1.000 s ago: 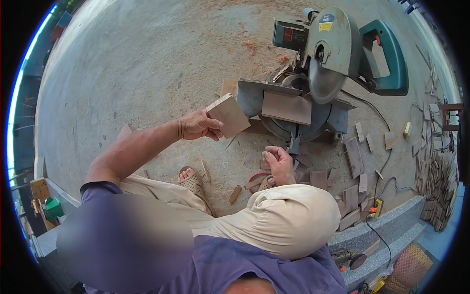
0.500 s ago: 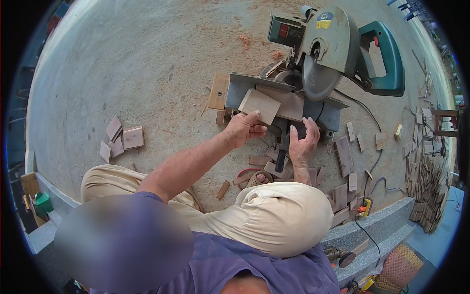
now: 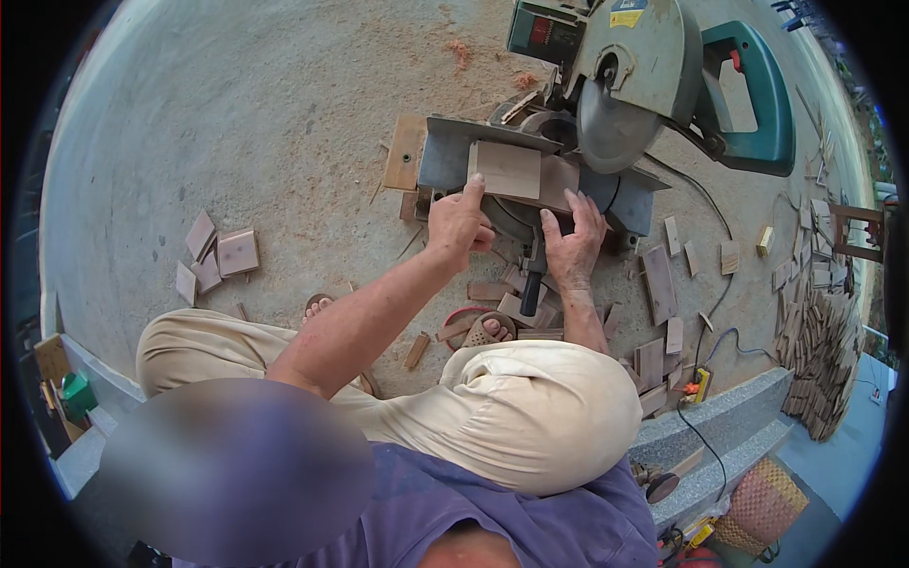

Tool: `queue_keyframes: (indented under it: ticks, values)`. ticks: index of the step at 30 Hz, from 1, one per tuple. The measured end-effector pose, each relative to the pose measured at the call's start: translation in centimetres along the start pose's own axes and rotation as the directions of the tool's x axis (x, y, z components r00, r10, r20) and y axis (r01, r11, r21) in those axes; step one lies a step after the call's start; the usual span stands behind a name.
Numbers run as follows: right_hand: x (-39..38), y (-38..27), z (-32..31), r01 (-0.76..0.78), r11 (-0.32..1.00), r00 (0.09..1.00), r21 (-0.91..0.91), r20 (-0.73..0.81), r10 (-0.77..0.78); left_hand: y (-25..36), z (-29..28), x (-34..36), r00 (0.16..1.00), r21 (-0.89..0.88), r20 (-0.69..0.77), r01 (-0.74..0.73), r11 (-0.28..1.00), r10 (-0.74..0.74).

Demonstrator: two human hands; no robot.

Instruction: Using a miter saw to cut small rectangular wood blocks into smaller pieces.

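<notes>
A flat wooden board (image 3: 505,171) lies over a second wooden board (image 3: 561,177) on the bed of a miter saw (image 3: 649,71), against its metal fence (image 3: 445,145). My left hand (image 3: 458,225) grips the upper board at its near left corner, thumb on top and fingers curled below. At the near right end of the lower board, my right hand (image 3: 576,248) has its fingers stretched and thumb apart; whether the fingertips touch the board I cannot tell. The round saw blade (image 3: 615,128) is raised, just right of the boards.
Several wooden blocks (image 3: 237,252) lie on the floor at left. More offcuts (image 3: 657,286) are scattered at right, before a big pile of wood strips (image 3: 822,350). A black power cord (image 3: 703,197) runs past the saw. Grey stone steps (image 3: 724,407) border the lower right.
The upper board has turned from a slant to nearly square with the fence, my left hand moving with it. My right hand has shifted slightly left. The whole view has shifted a little.
</notes>
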State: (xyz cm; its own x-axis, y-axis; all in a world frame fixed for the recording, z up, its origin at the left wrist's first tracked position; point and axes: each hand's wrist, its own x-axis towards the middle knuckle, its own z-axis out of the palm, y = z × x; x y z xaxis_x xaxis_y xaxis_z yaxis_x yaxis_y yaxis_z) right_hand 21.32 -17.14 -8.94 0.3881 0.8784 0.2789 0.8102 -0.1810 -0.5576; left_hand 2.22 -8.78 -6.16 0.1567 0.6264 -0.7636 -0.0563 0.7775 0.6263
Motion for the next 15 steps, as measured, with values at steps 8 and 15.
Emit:
queue_keyframes:
  ticks: [8, 15]
  values:
    - [-0.9, 0.7, 1.7, 0.007, 0.990, 0.998, -0.140, -0.061, -0.016, 2.7, 0.9, 2.1, 0.986, 0.478, 0.031, -0.159, 0.864, 0.165]
    - [-1.2, 1.1, 1.9, 0.062, 0.993, 0.992, -0.105, -0.107, -0.073, 1.9, 0.3, 2.5, 0.989, 0.238, 0.129, -0.095, 0.967, 0.065]
